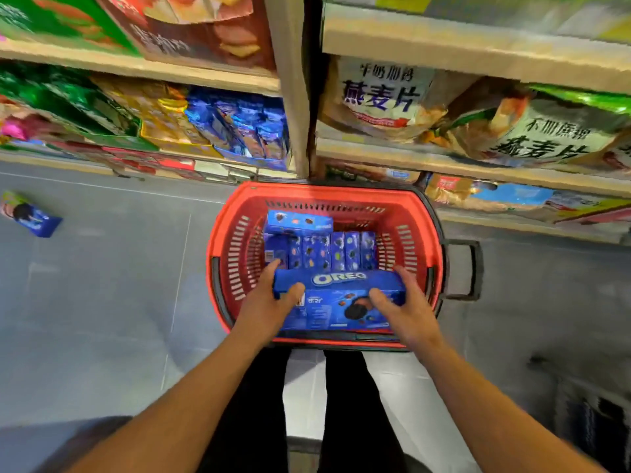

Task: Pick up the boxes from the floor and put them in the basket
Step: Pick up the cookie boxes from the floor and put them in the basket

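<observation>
Both forearms reached down from the bottom of the view, and the hands had one blue Oreo box [338,295] between them, low over the near end of the red basket [225,240]. Left hand [264,302] was curled round the box's left end, thumb lying on top; right hand [401,307] gripped the right end the same way — so a proper two-handed hold, nothing loose.

Behind that box, a row of blue boxes [321,250] stood on edge in the basket with another lying across the far side. Looked to me like the placing step, nearly done: the box just needed lowering flat into the gap at the near wall and both hands letting go.

Job wasn't finished though — one more blue box [32,216] was lying on the grey floor [102,285] well off to the left, near the shelves [153,73]. That'd be next, I'd guess.
</observation>
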Motion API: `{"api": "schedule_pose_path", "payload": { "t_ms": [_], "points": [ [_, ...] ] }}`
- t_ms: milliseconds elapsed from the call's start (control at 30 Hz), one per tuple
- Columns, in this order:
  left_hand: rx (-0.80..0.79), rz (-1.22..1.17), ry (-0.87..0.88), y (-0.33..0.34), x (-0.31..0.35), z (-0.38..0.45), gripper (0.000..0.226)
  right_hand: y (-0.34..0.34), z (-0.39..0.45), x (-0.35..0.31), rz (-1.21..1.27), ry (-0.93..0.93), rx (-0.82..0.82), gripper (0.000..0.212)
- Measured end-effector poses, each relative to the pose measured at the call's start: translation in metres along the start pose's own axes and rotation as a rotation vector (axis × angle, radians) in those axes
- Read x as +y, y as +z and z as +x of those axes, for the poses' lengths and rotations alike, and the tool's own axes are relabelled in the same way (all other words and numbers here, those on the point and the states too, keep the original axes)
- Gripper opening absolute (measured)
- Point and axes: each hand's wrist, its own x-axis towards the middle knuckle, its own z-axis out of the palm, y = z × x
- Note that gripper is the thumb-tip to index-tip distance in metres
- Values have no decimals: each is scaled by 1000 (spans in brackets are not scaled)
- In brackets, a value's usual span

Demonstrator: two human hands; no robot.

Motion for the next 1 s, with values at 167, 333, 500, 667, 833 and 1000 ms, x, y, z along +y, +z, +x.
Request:
{"api": "schedule_pose_path", "payload": {
  "t_ms": [167, 333, 500, 667, 833, 1000],
  "points": [
    [116, -137, -50, 41, -32, 61, 42, 27, 78, 53, 14, 43, 3, 63],
    [152, -41, -8, 57, -92, 146, 34, 87, 155, 111, -47, 75, 9, 75],
    [235, 167, 57, 63, -161, 239, 57, 147, 226, 151, -161, 63, 38, 74],
    [307, 160, 92, 69, -192, 298, 60, 194, 288, 175, -276, -13, 82, 84],
    [313, -33, 86, 84, -204, 319, 56, 206, 321, 184, -353, -29, 107, 82],
    [238, -133, 58, 86, -206, 298, 65, 200, 316, 175, -425, 75, 96, 97]
  ]
}}
